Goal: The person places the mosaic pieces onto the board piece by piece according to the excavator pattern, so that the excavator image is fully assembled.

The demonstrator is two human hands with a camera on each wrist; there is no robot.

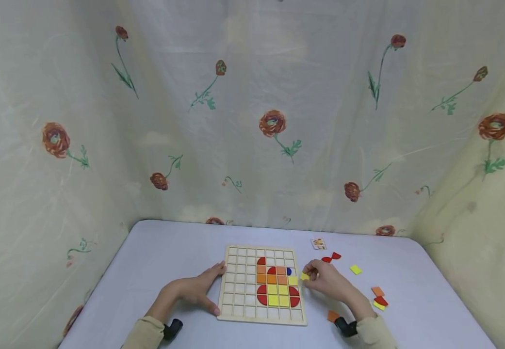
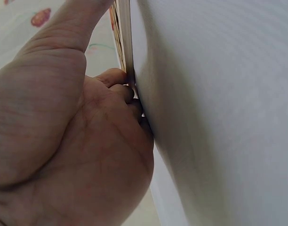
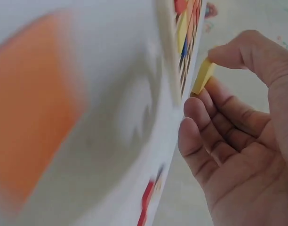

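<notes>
A wooden grid board (image 1: 239, 310) lies on the table, its right half partly filled with red, orange, yellow and blue tiles. My left hand (image 1: 197, 289) rests along the board's left edge, thumb at the near corner and fingers farther up. In the left wrist view the fingertips of the left hand (image 2: 97, 141) meet the board's side (image 2: 127, 42). Beside the board's right edge, my right hand (image 1: 328, 281) pinches a yellow square tile (image 1: 304, 276). The right wrist view shows that yellow tile (image 3: 204, 75) between thumb and fingers, other fingers loosely bent.
Right of the board lie two red tiles (image 1: 336, 256), a yellow tile (image 1: 355, 269), and a small group with an orange tile (image 1: 377, 291). Another orange tile (image 1: 333, 316) is near the right wrist. A small picture card (image 1: 318, 244) lies behind. Flowered curtains (image 1: 243, 145) surround the table.
</notes>
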